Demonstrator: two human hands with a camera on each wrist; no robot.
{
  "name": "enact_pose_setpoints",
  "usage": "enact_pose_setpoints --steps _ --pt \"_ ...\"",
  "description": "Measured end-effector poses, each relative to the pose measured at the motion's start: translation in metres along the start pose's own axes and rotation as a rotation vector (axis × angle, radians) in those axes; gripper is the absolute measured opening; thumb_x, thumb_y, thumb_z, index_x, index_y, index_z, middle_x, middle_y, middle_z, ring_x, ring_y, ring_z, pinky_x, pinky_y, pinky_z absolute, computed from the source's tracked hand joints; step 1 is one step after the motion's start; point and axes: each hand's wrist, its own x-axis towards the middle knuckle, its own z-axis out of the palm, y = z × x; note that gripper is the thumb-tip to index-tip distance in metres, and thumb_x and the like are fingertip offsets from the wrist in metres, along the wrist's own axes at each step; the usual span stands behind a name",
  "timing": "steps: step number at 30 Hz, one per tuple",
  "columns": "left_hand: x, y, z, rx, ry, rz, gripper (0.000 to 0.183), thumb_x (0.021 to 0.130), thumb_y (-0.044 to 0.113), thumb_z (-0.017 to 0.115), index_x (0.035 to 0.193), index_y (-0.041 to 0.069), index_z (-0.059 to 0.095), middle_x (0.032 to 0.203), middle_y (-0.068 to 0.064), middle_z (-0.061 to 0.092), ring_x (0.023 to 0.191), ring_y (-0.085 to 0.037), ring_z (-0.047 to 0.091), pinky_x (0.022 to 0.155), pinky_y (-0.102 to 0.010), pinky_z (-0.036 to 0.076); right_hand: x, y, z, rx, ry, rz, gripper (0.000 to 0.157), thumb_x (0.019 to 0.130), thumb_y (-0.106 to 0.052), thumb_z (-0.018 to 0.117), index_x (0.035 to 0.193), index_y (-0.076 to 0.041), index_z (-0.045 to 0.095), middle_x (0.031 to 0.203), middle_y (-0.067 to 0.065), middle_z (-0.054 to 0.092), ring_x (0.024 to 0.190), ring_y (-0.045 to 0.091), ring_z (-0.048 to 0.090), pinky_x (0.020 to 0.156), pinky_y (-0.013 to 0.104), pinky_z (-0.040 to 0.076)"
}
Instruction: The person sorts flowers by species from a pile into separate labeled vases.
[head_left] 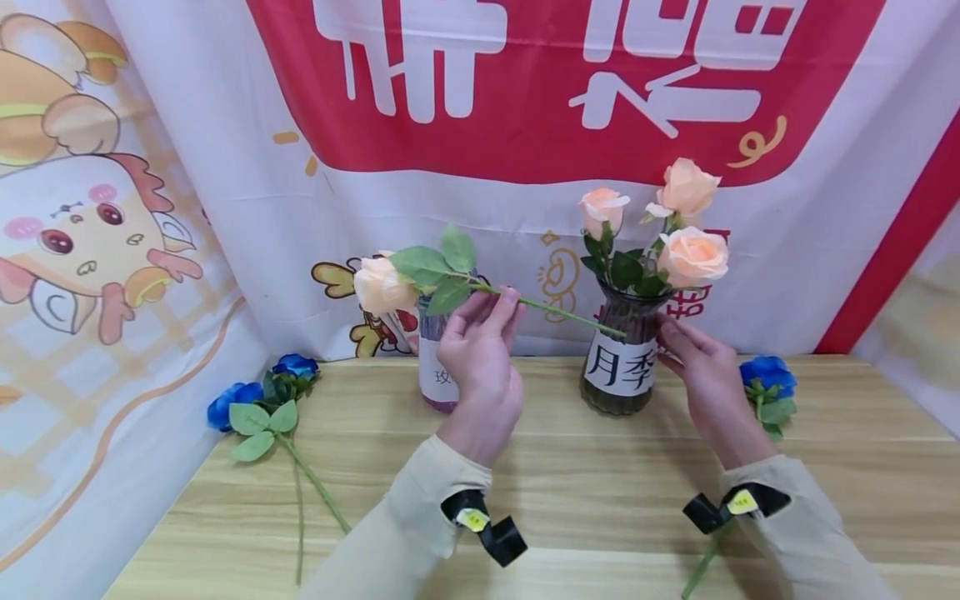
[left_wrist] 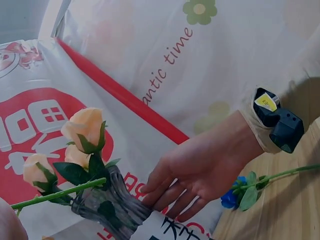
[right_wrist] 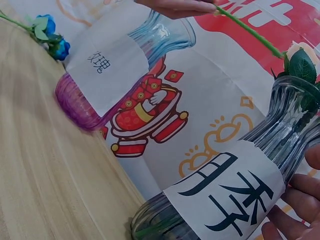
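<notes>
Peach rose, held nearly level above the bench, bloom by the purple vase, stem end in front of the dark vase; touching or not, impossible to tell. Probably light, springy in the stem, easily crushed at the petals; best taken by bare stem. Pinched just below the leaves, thumb against fingers, in the left grip. Loosely open, merely touching the dark vase's side: right grip.
</notes>
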Motion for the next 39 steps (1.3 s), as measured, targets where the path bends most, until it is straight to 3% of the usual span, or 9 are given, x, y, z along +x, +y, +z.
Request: enact_pose_setpoints --steps 9,18,30,39 --pt "-0.006 -0.017 0.022 -0.033 -0.008 -0.025 0.024 0.083 -0.014 0.080 0.097 0.002 0.070 0.088 -0.009 0.076 0.082 -0.018 0.077 0.085 -0.034 0.068 0.002 0.001 0.001 -0.018 -0.005 0.006 0.064 0.109 -0.048 0.053 0.165 -0.020 0.038 0.177 0.002 0.028 0.163 0.026 0.029 0.132 0.047 0.033" --pt "-0.007 -0.029 0.044 -0.059 -0.005 -0.022 0.026 0.083 -0.013 0.081 0.100 0.000 0.068 0.092 -0.011 0.074 0.083 -0.020 0.078 0.082 -0.034 0.068 0.001 0.001 -0.002 -0.034 0.000 0.005 0.065 0.110 -0.046 0.051 0.166 -0.018 0.034 0.178 0.003 0.025 0.164 0.027 0.027 0.132 0.048 0.032" --pt "0.003 -0.044 0.056 -0.001 0.046 0.017 0.027 0.085 -0.002 0.086 0.107 0.001 0.071 0.100 -0.013 0.077 0.084 -0.018 0.076 0.083 -0.032 0.067 0.002 0.002 -0.002 -0.031 0.015 0.020 0.063 0.110 -0.047 0.051 0.166 -0.020 0.036 0.178 0.002 0.025 0.163 0.026 0.027 0.132 0.048 0.033" --pt "0.009 -0.050 0.059 0.028 0.032 0.031 0.031 0.086 0.000 0.086 0.114 -0.001 0.072 0.103 -0.012 0.078 0.092 -0.019 0.077 0.087 -0.032 0.067 0.000 0.001 0.000 -0.022 0.010 0.008 0.060 0.111 -0.043 0.051 0.165 -0.020 0.037 0.177 0.003 0.029 0.162 0.027 0.031 0.131 0.048 0.034"
